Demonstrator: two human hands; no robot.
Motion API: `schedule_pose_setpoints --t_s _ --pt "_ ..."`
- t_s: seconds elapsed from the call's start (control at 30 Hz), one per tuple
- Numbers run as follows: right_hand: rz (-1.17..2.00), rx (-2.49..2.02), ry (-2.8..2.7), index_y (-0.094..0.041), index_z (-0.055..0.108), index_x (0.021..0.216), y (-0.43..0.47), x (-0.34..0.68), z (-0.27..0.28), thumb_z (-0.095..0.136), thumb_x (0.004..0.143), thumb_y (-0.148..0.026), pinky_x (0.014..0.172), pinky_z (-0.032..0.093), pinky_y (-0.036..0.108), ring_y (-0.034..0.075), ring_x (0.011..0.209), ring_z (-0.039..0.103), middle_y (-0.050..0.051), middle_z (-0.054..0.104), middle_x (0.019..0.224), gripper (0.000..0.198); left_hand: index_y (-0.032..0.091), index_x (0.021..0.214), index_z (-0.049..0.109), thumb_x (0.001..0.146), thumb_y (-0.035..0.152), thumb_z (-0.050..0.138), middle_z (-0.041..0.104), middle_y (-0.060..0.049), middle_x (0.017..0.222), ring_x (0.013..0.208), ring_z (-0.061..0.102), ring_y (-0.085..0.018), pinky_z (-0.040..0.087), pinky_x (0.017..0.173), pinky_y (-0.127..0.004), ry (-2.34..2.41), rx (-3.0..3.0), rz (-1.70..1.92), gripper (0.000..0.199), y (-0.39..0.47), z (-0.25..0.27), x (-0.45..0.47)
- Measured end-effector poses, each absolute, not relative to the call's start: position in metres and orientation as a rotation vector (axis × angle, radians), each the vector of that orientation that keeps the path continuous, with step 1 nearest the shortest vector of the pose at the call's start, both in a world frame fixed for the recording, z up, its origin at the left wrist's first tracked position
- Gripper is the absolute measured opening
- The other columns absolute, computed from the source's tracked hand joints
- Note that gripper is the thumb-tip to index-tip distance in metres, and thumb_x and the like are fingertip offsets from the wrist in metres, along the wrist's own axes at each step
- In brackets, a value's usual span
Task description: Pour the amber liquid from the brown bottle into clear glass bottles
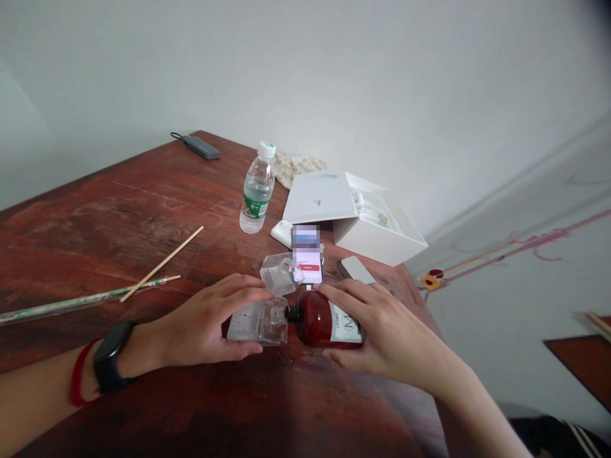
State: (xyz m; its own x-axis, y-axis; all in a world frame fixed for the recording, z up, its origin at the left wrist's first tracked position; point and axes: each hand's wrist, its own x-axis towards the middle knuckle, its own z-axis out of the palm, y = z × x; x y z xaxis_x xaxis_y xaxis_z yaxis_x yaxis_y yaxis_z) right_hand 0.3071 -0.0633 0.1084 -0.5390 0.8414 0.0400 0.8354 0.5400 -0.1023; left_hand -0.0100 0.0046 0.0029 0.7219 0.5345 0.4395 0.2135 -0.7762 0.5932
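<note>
My left hand [233, 312] is wrapped around a small clear square plastic bottle [258, 323] with droplets on its walls, lying on its side or tilted. In my right hand [377, 321] is a red-brown bottle [316, 321] with a white label, also sideways. Its black neck points left, at the clear bottle's mouth; whether they touch I cannot tell. A second clear plastic bottle [275, 275] lies just behind the left fingers, by a lit phone [308, 254].
A water bottle [258, 191] with a green label stands behind. To its right are a white open box [382, 232], a white case [281, 232] and a small pale block [356, 270]. Chopsticks [165, 262] lie left, a grey power bank [203, 147] farther back. The table edge runs along the right.
</note>
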Motion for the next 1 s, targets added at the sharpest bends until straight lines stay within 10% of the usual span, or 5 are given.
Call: schedule_pose_setpoints --t_s 1.0 --pt "0.098 -1.458 -2.674 -0.019 0.064 0.148 -0.0637 0.3068 0.1085 0.085 0.084 -0.035 0.098 0.063 0.054 0.037 0.120 0.076 0.016 0.076 0.135 0.069 0.029 0.150 0.058 0.096 0.038 0.086 0.066 -0.009 0.145 0.133 0.066 -0.029 0.055 0.117 -0.044 0.561 2.396 0.858 0.062 0.0053 0.0012 -0.0087"
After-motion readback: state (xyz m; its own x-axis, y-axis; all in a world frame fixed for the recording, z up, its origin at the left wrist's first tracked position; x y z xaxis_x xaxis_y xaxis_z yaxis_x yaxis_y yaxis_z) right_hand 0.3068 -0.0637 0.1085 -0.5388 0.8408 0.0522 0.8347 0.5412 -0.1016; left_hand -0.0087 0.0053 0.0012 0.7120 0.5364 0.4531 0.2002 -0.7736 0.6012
